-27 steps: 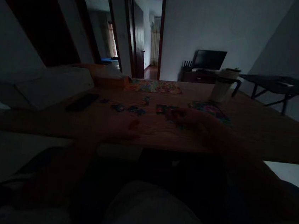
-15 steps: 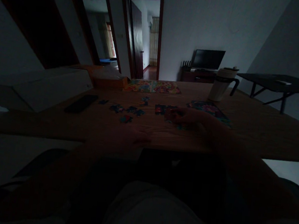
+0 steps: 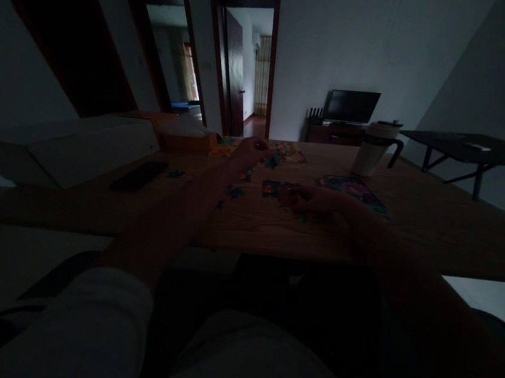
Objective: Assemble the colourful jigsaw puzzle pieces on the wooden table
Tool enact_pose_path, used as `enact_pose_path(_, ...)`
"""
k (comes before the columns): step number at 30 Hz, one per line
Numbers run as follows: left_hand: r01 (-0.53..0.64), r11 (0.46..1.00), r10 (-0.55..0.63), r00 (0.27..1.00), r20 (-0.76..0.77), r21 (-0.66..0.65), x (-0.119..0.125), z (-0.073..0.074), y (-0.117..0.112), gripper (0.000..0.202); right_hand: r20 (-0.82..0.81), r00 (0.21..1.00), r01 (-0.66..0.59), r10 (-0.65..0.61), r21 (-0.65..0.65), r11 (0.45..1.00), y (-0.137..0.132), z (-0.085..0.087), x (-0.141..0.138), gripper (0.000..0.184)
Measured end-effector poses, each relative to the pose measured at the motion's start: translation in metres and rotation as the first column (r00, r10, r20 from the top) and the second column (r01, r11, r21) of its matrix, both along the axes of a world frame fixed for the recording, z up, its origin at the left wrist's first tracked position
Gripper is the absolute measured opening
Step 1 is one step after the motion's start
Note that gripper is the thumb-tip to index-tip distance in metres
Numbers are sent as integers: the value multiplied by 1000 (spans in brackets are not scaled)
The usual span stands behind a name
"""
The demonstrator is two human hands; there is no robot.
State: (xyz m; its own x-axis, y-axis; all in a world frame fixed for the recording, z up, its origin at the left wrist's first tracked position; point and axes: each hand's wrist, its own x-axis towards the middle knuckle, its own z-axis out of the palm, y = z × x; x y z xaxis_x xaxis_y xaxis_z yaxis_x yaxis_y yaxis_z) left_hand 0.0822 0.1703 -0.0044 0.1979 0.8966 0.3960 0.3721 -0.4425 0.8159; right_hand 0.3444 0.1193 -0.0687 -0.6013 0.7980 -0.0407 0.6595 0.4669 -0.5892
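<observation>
Left hand (image 3: pixel 251 151): my arm stretched far across the wooden table (image 3: pixel 434 220), fingers drawn together on a small bluish puzzle piece (image 3: pixel 273 159), pinched at the tips; the piece hangs at the near edge of the colourful reference sheet (image 3: pixel 290 152) lying at the far side of the table. Right hand (image 3: pixel 309 200): resting low on the table, fingers curled inward; the room is too dark for me to tell whether they grip anything. Just beside its fingertips, a dark clump of joined pieces (image 3: pixel 271 187); behind the hand, the partly assembled puzzle section (image 3: pixel 352 187), flat on the wood. Loose pieces: one (image 3: pixel 236 192) near my left forearm, another (image 3: pixel 175 174) further left, both lying apart from the rest. Further left again, a dark flat phone-like slab (image 3: pixel 139 176), well apart from the pieces. Past it, a white box (image 3: pixel 94 148) and an orange box (image 3: pixel 186 137) at the table's far left. Far right of the sheet, a pale lidded mug (image 3: pixel 373 147) with a dark handle, upright. Background: a monitor (image 3: pixel 351 106) on a low stand, a dark side table (image 3: pixel 473 149), two open doorways.
</observation>
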Motion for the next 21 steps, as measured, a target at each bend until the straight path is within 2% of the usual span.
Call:
enact_pose_path(3,-54,997,57,997,48,-62,3,-11,13,18,-14,999,-46,45,-36,998,-2,3,-2,55)
enact_pose_path(5,-37,991,49,994,96,-128,2,-22,17,16,-32,997,-75,74,-42,996,-4,5,-4,54)
enact_pose_path(9,35,978,2,984,176,-207,-4,-37,20,36,-41,997,-61,59,-44,997,-4,6,-4,51)
enact_pose_path(15,0,971,38,988,150,-240,-13,-38,25,34,-21,999,-47,46,-47,998,-2,3,-2,52)
enact_pose_path(19,-76,984,85,995,50,-160,-18,-36,22,23,-45,996,-85,83,-57,995,-3,3,-2,56)
enact_pose_path(21,-104,987,106,994,10,-120,-19,-34,19,15,-31,996,-81,80,-19,997,-4,4,-3,54)
